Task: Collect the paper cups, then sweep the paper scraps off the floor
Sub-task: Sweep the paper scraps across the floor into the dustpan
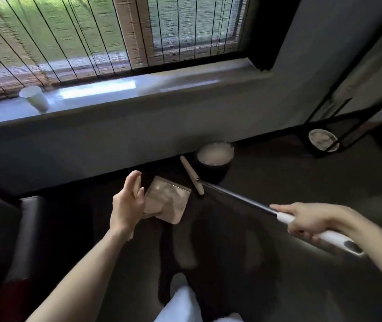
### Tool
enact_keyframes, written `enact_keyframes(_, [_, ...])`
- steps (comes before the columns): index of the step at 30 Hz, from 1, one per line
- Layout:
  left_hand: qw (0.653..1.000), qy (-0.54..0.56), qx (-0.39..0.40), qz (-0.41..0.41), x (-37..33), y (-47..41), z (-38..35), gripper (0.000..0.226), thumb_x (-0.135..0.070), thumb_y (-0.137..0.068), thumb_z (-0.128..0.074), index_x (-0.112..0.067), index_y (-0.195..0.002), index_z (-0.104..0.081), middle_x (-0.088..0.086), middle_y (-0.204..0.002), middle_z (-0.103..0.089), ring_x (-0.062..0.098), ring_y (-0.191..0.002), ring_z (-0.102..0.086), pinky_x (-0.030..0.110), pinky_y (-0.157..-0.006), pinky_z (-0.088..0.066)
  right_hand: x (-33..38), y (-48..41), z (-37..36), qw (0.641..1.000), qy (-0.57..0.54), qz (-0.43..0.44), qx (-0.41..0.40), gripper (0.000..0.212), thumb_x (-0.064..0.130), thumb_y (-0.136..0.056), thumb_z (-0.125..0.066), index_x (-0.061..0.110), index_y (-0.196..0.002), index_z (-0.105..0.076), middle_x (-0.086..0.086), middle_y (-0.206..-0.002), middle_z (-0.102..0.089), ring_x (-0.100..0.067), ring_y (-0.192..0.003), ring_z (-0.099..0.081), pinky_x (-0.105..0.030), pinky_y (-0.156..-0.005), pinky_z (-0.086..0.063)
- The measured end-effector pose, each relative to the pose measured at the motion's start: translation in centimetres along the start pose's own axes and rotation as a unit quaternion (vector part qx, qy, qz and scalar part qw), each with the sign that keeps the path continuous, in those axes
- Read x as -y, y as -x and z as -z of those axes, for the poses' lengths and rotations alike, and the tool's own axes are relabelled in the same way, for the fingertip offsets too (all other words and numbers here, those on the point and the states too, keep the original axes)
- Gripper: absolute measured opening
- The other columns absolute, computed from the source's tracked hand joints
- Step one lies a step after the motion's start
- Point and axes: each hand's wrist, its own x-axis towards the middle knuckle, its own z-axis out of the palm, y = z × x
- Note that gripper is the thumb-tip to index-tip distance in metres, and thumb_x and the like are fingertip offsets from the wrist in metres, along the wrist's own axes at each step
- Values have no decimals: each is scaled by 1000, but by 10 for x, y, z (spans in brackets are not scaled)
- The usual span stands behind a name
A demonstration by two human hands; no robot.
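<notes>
Daylight is admitted through the blinds [106, 31], glare is cast on the sill [97, 91], the floor [266, 228] is left dim, and edges are blurred and bent.

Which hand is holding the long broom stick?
The right hand, curled round the broom handle at its white grip. The left hand holds the tan dustpan instead.

Plain white paper cup [34, 98] on a pale bluish sill [185, 82]. The blind [125, 31] is tan and woven, with thin black cords running down it. The dustpan [169, 201] is beige, same as the broom [238, 197] head; the broom's pole is dark metal grey with a white grip. The bin [211, 170] is black with a white liner, the floor [278, 287] is dark grey and the wall [92, 140] is bluish grey.
</notes>
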Motion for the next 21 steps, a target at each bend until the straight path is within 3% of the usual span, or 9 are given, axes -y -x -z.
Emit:
enact_keyframes(3, [999,-5,-26,-28,-8,31,7,42,-19,-94,-59,-49,-120,-46,5,-99,-70,29,-84,-69,21,-53,-43,-30,17,-17,1000,-8,20,-10,84,4,-78,-50,45,-147,-23,0,-56,-51,-11,-42,-46,-24,-45,-43])
enact_keyframes(6, [996,-24,-51,-70,-24,60,15,42,-17,-92,-60,-48,-118,-45,-7,-84,-65,22,-78,-67,22,-59,-44,-70,33,-37,999,-25,28,-16,80,2,-82,-51,41,-148,-26,2,-53,-47,-8,-40,-44,-22,-42,-41])
enact_keyframes(10, [986,-43,-69,-144,-60,88,24,44,-15,-93,-59,-45,-120,-43,0,-110,-68,17,-96,-65,27,-78,-43,-125,58,-61,998,-53,23,-13,79,1,-82,-50,39,-147,-28,5,-48,-46,-7,-39,-43,-21,-40,-40])
enact_keyframes(15, [966,-57,-63,-243,-115,99,30,42,-8,-93,-58,-34,-124,-45,14,-116,-67,31,-104,-65,29,-78,-43,-165,86,-68,997,-75,10,-18,79,1,-82,-50,38,-148,-27,5,-47,-45,-7,-38,-43,-20,-41,-40])
enact_keyframes(21, [911,-162,2,-379,-163,94,8,46,-13,-92,-55,-34,-127,-34,21,-91,-64,43,-76,-63,49,-65,-54,-205,107,-65,984,-175,-3,-42,81,-2,-80,-47,34,-149,-23,0,-53,-42,-10,-42,-38,-21,-39,-36])
